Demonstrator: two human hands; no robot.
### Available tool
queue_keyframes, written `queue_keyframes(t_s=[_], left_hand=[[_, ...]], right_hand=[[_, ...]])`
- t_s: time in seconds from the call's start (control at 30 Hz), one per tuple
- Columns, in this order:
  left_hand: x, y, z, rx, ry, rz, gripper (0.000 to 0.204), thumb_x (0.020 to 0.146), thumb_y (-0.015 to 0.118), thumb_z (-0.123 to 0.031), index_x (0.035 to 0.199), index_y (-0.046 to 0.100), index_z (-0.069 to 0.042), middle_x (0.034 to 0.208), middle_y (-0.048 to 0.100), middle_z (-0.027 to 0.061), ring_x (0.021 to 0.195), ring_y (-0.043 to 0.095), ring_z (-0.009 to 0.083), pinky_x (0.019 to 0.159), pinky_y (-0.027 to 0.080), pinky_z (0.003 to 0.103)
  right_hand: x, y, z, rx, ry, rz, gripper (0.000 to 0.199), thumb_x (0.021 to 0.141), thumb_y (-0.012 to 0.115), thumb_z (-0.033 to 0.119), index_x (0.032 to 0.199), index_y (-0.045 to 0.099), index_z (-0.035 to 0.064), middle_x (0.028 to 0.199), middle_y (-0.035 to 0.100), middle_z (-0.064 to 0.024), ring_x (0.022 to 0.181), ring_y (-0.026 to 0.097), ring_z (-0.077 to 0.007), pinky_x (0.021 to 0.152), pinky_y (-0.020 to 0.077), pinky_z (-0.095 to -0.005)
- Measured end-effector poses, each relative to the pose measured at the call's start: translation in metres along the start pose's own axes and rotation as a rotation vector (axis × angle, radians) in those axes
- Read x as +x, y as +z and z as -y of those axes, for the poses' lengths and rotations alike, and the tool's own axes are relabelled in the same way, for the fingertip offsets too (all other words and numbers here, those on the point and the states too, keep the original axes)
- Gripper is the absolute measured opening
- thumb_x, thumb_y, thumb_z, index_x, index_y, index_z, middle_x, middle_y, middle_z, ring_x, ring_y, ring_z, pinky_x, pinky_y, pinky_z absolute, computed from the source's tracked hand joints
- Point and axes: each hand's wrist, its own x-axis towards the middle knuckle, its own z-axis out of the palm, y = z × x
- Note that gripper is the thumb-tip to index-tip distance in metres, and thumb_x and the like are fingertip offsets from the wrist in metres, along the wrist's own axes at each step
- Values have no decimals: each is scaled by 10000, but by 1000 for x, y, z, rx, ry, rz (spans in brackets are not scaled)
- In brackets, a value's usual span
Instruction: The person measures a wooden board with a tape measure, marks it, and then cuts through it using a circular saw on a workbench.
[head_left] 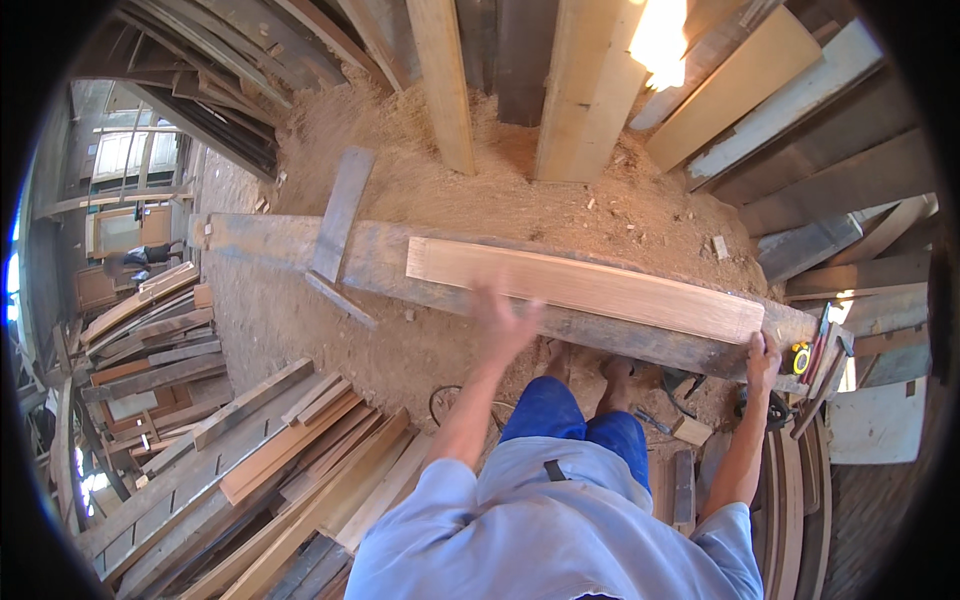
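A long, light-brown wooden board [590, 290] lies along a dark, worn timber beam [400, 283] that crosses in front of me. My right hand [764, 362] is closed on the board's right end, thumb side up at the corner. Over the board's near edge, left of its middle, my left hand [507, 322] is blurred by motion. Its fingers look spread, with nothing in them. Whether it touches the board, I cannot tell.
A yellow tape measure [799, 357] sits at the beam's right end beside narrow tools. A grey plank [343, 215] crosses the beam on the left. Planks lean at the far side, and stacked lumber [290, 450] fills the near left. Sawdust [450, 205] covers the ground.
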Motion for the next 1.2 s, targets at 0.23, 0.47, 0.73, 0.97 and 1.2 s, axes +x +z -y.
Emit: queue_keyframes(t_s=[0.23, 0.47, 0.73, 0.97, 1.2], left_hand=[[-13, -130, 208, 321, -605, -523, 901, 909, 721, -460, 1516, 312, 66, 1592, 248, 344, 1491, 235, 499, 1204, 173, 649], [61, -104, 113, 479, 178, 230, 1009, 811, 844, -424, 1625, 301, -177, 1645, 255, 262, 1536, 210, 451, 1236, 215, 589], [104, -84, 112, 365, 253, 313, 918, 759, 876, -388, 1566, 456, -262, 1672, 263, 158, 1540, 227, 397, 1237, 279, 524], [63, -86, 131, 234, 93, -15, 896, 811, 842, -425, 1534, 410, -120, 1598, 281, 264, 1500, 207, 467, 1227, 174, 590], [0, -129, 251, -28, -857, -586, 758, 819, 821, -402, 1339, 460, 15, 1347, 489, 228, 1212, 515, 382, 1035, 426, 540]], right_hand=[[-32, 10, -16, -392, -169, -331, 612, 912, 727, 175, 1461, 516, 7, 1247, 615, -185, 1106, 585, -319, 932, 491, -443], [-95, 95, 201, -788, -378, 110, 905, 780, 845, 216, 1579, 420, 210, 1563, 435, -179, 1395, 401, -437, 1161, 361, -540], [-89, 100, 193, -763, -459, 116, 909, 700, 878, 185, 1529, 503, 180, 1543, 473, -106, 1336, 434, -392, 1131, 384, -504], [-89, 102, 204, -747, -342, 130, 963, 718, 875, 207, 1572, 430, 189, 1600, 387, -164, 1392, 397, -444, 1150, 379, -517], [-96, 79, 130, -809, -10, -123, 872, 848, 791, 278, 1590, 366, 111, 1593, 364, -259, 1458, 362, -465, 1187, 333, -535]])
